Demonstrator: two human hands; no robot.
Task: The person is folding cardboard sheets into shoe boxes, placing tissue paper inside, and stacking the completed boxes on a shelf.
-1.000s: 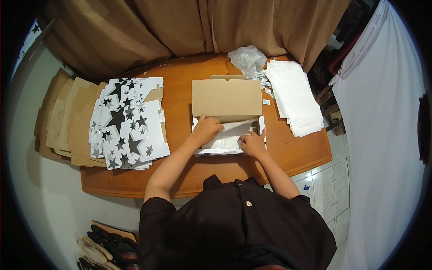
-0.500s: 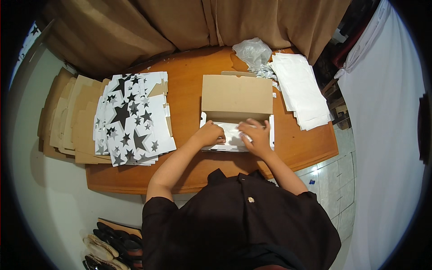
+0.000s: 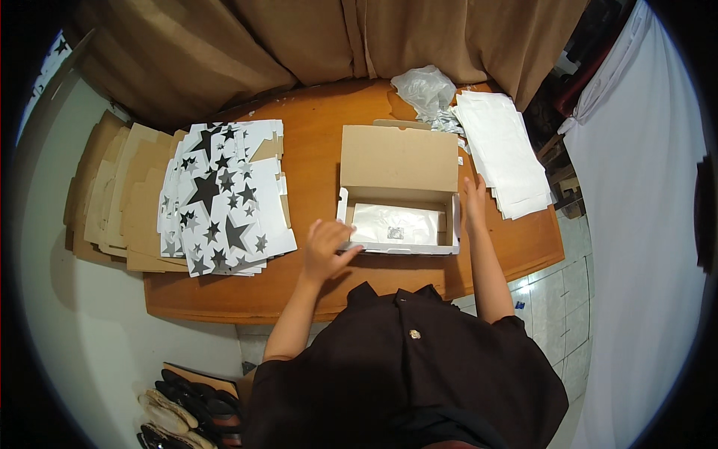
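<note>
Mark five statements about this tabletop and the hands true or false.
1. A rectangular brown-and-white cardboard box stands open, with white paper inside. True.
2. Both hands are inside the box. False: left hand by its near-left corner, right hand by its right side.
3. Flat white cardboard sheets with dark stars lie left of the box. True.
4. A crumpled translucent plastic bag lies toward the far edge of the wooden table. True.
5. The bag lies left of those sheets. False: it lies right of them.
</note>
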